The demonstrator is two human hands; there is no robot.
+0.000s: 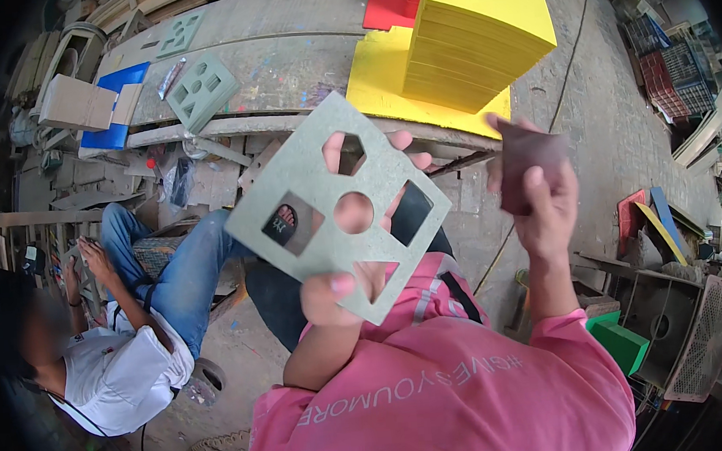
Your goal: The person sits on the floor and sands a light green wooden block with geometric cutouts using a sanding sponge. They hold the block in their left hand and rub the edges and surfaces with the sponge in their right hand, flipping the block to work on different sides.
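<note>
Gripping a grey-green board point(349, 184) with cut-out shapes, the left hand point(329, 300) has its thumb in front and fingers behind; the board is raised before the front edge of the tabletop point(281, 71). The right hand's point(546, 202) fingers grasp a brown sheet point(534, 157), apart from the board. A yellow stack point(475, 55) stands at the tabletop's right end; a similar board point(219, 95) lies toward the left.
</note>
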